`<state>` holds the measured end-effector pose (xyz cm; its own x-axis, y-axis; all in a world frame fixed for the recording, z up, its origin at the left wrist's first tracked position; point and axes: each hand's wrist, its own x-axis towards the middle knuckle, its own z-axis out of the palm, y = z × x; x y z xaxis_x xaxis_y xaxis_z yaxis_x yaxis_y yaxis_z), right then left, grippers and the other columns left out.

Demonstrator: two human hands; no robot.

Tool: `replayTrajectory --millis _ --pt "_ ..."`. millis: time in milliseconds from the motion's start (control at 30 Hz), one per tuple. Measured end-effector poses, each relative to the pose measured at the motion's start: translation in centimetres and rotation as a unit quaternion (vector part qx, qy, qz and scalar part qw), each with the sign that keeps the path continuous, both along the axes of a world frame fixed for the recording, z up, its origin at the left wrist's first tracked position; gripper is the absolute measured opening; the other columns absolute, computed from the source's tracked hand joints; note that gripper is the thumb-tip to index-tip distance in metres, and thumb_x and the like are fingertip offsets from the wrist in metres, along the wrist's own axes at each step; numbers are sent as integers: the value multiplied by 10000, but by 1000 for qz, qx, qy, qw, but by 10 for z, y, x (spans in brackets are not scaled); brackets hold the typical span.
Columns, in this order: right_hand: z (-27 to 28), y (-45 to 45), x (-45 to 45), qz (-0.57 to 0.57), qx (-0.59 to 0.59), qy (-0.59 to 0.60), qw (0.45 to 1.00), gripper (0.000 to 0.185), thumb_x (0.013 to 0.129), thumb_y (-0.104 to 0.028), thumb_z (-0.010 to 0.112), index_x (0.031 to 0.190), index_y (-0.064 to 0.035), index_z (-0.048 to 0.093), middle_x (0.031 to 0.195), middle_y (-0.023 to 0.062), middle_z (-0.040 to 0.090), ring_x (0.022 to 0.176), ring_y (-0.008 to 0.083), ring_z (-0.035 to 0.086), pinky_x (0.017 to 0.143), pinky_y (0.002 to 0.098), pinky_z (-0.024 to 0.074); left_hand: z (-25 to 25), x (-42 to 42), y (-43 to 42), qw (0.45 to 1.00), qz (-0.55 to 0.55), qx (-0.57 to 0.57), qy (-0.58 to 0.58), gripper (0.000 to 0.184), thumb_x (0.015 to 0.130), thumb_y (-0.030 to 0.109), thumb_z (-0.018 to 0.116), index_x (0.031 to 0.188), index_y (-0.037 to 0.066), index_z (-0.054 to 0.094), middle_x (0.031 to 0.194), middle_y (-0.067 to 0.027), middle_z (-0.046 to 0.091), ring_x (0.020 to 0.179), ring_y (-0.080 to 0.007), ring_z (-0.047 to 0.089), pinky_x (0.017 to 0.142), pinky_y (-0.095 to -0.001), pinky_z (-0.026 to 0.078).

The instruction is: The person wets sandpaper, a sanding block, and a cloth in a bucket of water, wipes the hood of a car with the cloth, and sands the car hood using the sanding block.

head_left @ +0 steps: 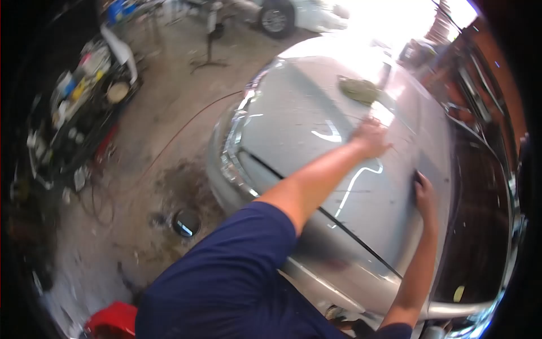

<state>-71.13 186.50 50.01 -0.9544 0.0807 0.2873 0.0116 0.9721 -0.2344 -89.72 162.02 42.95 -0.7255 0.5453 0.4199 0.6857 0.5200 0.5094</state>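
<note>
The grey car hood (pixel 293 124) stretches out below my arms. My left hand (pixel 370 138) reaches far across it, palm down, with the thumb spread apart from the fingers. Just beyond its fingertips is a bright pale patch (pixel 384 113); whether that is a sheet or glare I cannot tell. A greenish crumpled cloth (pixel 358 89) lies on the hood farther off. Near the windshield edge, my right hand (pixel 424 195) rests on the hood with its fingers bent round a small dark thing (pixel 416 176), too unclear to name.
The dark windshield (pixel 474 214) lies to the right. At left, a removed bumper (pixel 79 113) holds bottles and loose items. A red hose (pixel 186 124) crosses the floor, near a dark round container (pixel 186 222). A stand (pixel 210 42) and another car's wheel (pixel 276 20) are behind.
</note>
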Motion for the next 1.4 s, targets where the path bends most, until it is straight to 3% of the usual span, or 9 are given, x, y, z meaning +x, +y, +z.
replayTrajectory --millis 67,233,400,567,733,867,1033,1133,1400 --pt "17 -9 22 -159 -163 -46 973 369 999 -164 594 1335 -12 589 1206 113 664 1096 207 619 977 320 463 -1 5 2 990 -32 120 -61 655 968 538 503 1337 2 583 1415 -207 531 1386 -330 419 1190 -418 273" --pt "23 -100 66 -106 -317 234 913 401 1037 -198 560 1379 8 523 1203 85 629 1063 145 586 920 272 458 -11 76 22 939 -36 314 -133 596 994 479 503 1327 -11 570 1438 -245 484 1366 -358 425 1189 -454 264" --pt "-6 -190 99 -23 -324 162 932 398 1023 -165 585 1365 29 517 1240 101 616 1083 160 592 942 294 466 11 225 -70 820 -156 495 -242 580 1023 436 487 1395 -9 484 1384 -224 497 1301 -317 478 1122 -426 345" --pt "-43 -298 142 107 -96 154 978 402 967 -120 613 1347 0 559 1485 204 477 1351 338 487 1110 410 377 -23 302 -156 627 -228 618 -415 547 1022 367 560 1428 28 424 1205 -62 544 1071 -122 517 945 -298 453" --pt "-93 -367 206 178 -215 26 960 428 933 -60 599 1354 10 569 1552 227 392 1455 360 360 1174 438 285 -94 344 -232 751 -62 555 -352 472 980 256 641 1356 16 486 1143 -59 596 1035 -127 557 912 -296 476" --pt "-151 -402 250 169 -435 19 884 553 940 -25 598 1462 14 421 1569 207 369 1404 312 428 1129 411 366 -125 397 -302 749 48 516 -413 437 929 173 663 1301 -21 541 1170 -133 647 1064 -159 602 923 -314 482" --pt "-234 -446 285 99 -588 -83 799 662 964 -40 595 1537 3 267 1520 206 403 1258 260 538 1045 360 447 -191 438 -378 863 227 354 -278 417 889 146 689 1244 -47 587 1124 -146 681 1037 -252 649 911 -384 500" --pt "-262 -496 294 80 -649 -197 730 694 946 -79 647 1527 13 279 1420 155 482 1118 183 580 937 311 491 -197 459 -440 778 141 473 -389 425 901 160 688 1261 -40 583 1098 -148 692 1041 -244 647 926 -373 499" --pt "-291 -715 295 148 -738 -416 511 374 948 -206 668 1277 -99 527 1156 29 631 1038 172 611 899 367 495 -186 510 -661 746 263 507 -341 436 915 143 704 1294 -15 558 1161 -122 665 1052 -179 624 938 -333 506"
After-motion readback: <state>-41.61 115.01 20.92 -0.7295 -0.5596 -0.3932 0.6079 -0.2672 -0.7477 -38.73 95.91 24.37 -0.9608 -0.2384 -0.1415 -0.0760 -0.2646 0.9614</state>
